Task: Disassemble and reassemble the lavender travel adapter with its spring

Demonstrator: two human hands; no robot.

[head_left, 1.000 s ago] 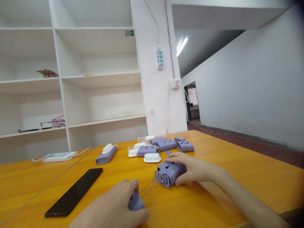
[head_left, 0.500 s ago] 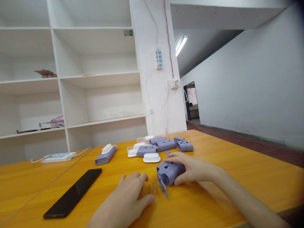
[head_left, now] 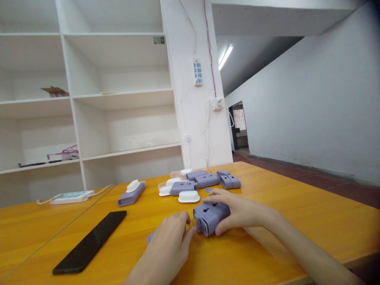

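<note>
My right hand (head_left: 234, 209) grips a hollow purple plastic housing (head_left: 215, 215) that rests on the table, thumb in front and fingers over the top. A cross-shaped slot shows in its upper face. At the housing's left end, my left hand (head_left: 170, 241) is closed in a pinch. A thin wire coil spring (head_left: 192, 223) shows at its fingertips, partly hidden by them. Inside the housing's open end sits a small purple part, its shape hard to make out. Another purple piece (head_left: 150, 237) peeks out from behind my left hand.
Beyond my hands lie several purple housings (head_left: 207, 181) and white bristled brush heads (head_left: 189, 196). A purple housing with a white piece on top (head_left: 131, 194) stands left of them. A black phone (head_left: 90, 242) and a white power strip (head_left: 72, 196) lie at the left.
My left hand has moved right to the housing's end and its fingers have closed around the spring. The purple flap that hung out of the housing now sits in its opening.
</note>
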